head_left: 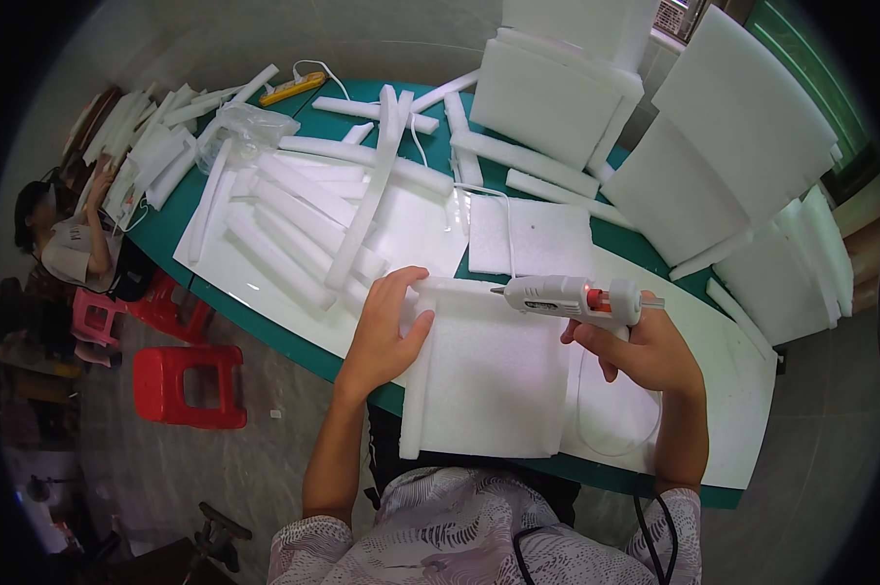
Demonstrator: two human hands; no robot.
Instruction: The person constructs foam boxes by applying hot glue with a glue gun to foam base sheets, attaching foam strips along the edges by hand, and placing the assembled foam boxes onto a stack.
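My right hand [650, 346] grips a white hot glue gun [547, 291], its nozzle pointing left over the far edge of a square white foam sheet [498, 390]. A glue stick pokes out of the gun's back end. One foam strip [414, 414] lies along the sheet's left edge, and another foam strip [464, 287] runs along its far edge. At the corner where these strips meet, my left hand [391, 331] presses and holds them, fingers on the outer side and thumb inside. The gun's cord loops down beside the sheet's right edge.
Loose foam strips [299, 239] are heaped at the left of the green table [294, 353]. A flat foam piece [530, 237] lies beyond the sheet. Large foam panels [547, 102] stand at the back right. A yellow power strip [294, 88], red stools [189, 385] and a seated person [75, 239] are leftward.
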